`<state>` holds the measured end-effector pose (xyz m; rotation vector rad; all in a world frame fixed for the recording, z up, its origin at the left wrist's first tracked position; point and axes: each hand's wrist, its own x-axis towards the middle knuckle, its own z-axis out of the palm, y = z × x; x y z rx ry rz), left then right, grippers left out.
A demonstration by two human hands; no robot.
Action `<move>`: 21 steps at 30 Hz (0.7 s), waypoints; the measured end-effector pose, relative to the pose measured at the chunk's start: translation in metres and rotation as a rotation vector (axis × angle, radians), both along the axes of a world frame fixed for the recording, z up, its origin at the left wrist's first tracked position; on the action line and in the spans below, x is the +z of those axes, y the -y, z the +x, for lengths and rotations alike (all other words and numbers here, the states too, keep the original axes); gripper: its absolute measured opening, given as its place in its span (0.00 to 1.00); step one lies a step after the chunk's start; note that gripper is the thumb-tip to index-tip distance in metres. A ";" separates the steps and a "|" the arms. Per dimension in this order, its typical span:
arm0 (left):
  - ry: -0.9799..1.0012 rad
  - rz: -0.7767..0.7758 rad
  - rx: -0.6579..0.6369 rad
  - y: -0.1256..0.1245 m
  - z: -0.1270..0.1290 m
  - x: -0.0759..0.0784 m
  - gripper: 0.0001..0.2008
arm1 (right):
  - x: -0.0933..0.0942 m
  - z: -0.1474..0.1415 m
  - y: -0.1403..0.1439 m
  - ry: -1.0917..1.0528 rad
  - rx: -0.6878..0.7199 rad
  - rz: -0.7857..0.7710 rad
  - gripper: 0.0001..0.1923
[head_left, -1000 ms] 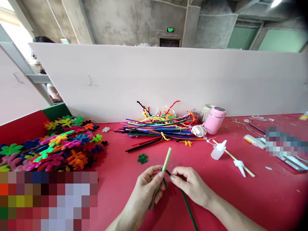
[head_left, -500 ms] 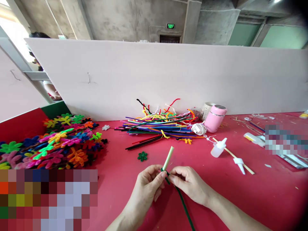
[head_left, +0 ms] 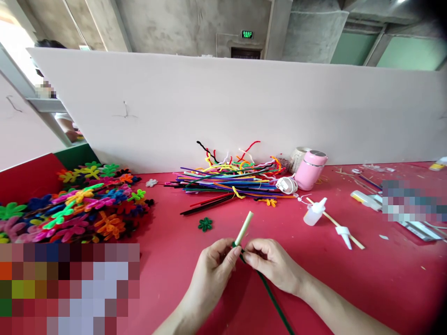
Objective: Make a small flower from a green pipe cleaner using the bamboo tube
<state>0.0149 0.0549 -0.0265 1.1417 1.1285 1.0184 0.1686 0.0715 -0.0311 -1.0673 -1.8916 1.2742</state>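
Note:
My left hand [head_left: 218, 265] pinches a pale wooden stick [head_left: 244, 228], which leans up and to the right above the fingers. A dark green pipe cleaner [head_left: 274, 300] is bent around the stick's lower part. Close beside it, my right hand [head_left: 274, 263] is closed, thumb and forefinger gripping the pipe cleaner near the stick. The long free end trails down to the right, out of the frame. Some of the wrapped part is hidden behind my fingers. A dark green pipe-cleaner flower [head_left: 205, 224] lies on the red table [head_left: 167, 284] just beyond my left hand.
Coloured pipe cleaners [head_left: 226, 181] lie heaped by the white partition [head_left: 209, 107]. Many fuzzy flowers [head_left: 87, 204] are piled at left. To the right stand a pink bottle [head_left: 310, 170] and a small glue bottle [head_left: 314, 213], with a wooden stick through a white cap [head_left: 344, 237].
Both hands stay close together at the stick. The pipe cleaner's trailing end has swung a little to the right, and its short end below my thumb shows less. The view has shifted slightly.

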 end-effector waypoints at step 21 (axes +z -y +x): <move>0.122 -0.196 0.072 -0.001 0.000 0.010 0.15 | -0.003 -0.002 0.000 -0.118 -0.048 -0.099 0.05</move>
